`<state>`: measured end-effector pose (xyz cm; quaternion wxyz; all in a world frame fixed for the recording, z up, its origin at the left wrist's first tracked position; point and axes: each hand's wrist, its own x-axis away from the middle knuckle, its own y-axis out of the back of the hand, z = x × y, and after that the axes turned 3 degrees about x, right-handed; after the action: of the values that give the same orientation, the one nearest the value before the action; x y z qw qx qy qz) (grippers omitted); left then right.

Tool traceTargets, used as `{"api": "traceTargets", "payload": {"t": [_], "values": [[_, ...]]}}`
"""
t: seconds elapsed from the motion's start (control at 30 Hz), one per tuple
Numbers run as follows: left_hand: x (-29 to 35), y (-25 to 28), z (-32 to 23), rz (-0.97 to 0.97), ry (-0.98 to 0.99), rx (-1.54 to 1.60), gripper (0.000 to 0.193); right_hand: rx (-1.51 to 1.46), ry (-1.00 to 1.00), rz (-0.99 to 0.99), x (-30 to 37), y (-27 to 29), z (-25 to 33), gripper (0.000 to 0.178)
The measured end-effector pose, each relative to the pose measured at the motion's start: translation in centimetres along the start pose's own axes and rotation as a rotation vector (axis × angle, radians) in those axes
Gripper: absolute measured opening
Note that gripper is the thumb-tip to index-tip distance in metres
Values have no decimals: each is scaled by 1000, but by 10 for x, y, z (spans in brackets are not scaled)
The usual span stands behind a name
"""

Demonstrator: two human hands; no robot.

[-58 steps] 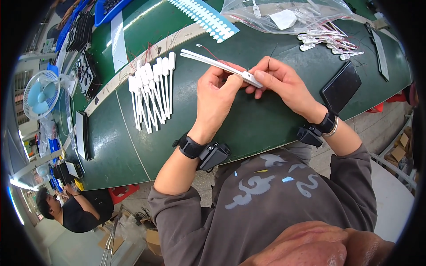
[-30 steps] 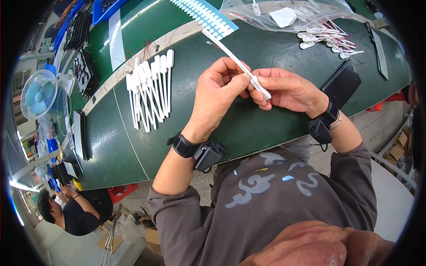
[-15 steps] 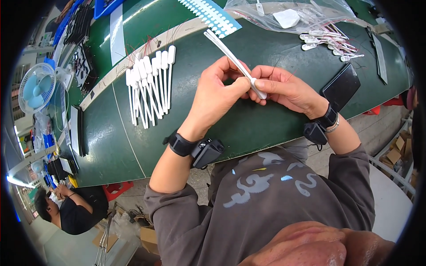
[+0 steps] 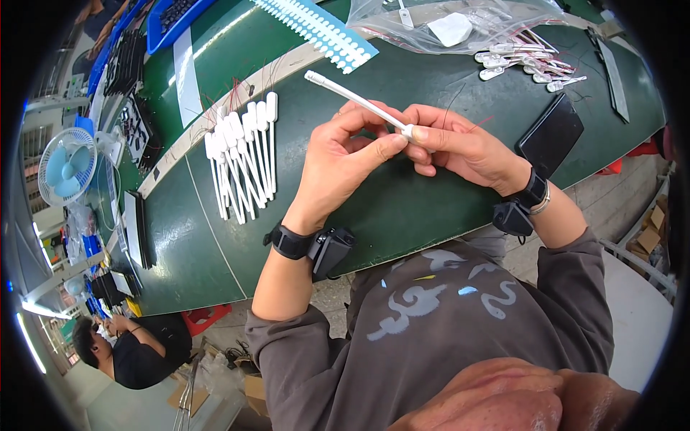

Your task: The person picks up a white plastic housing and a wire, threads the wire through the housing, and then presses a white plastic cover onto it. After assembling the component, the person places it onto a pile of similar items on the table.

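Observation:
Over the near part of the green table, both my hands meet on a thin white plastic stick (image 4: 352, 95), which slants up to the left. My left hand (image 4: 334, 154) is closed, its thumb and fingers pinching the stick near its lower end. There my right hand (image 4: 467, 151) grips the same end between thumb and fingers, hiding most of it. A fine dark wire and a bit of red wire show above my right fingers. To the left lies a row of white paddle-headed sticks (image 4: 248, 154) with thin red and dark wires at their heads.
A blue sheet of white stickers (image 4: 316, 29) lies beyond my hands. Further right are a clear plastic bag (image 4: 496, 18), a pile of wired white pieces (image 4: 528, 61) and a flat black device (image 4: 552, 136). A fan (image 4: 68, 167) and a seated co-worker (image 4: 147, 352) are at left.
The stick has tilted lower toward the left, and its two long strips that showed side by side now look like one rod. My left hand has shifted slightly left; the view has moved a little.

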<state>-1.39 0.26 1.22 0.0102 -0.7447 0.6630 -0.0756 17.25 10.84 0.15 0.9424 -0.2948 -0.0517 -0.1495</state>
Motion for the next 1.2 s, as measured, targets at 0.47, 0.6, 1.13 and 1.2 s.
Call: {"api": "traceTargets", "payload": {"t": [0.47,0.6,1.13,1.2], "values": [[0,-10,11,-82,-179,108,15,358,161,-110,1,-7,0,22],[-1,-13,5,-96,-159,173,18,539,238,-163,2,-7,1,20],[-2,10,-6,-406,-306,28,28,1044,577,-441,1,-3,1,4],[-4,5,-6,-447,-321,11,28,1084,605,-458,0,-2,0,3]]}}
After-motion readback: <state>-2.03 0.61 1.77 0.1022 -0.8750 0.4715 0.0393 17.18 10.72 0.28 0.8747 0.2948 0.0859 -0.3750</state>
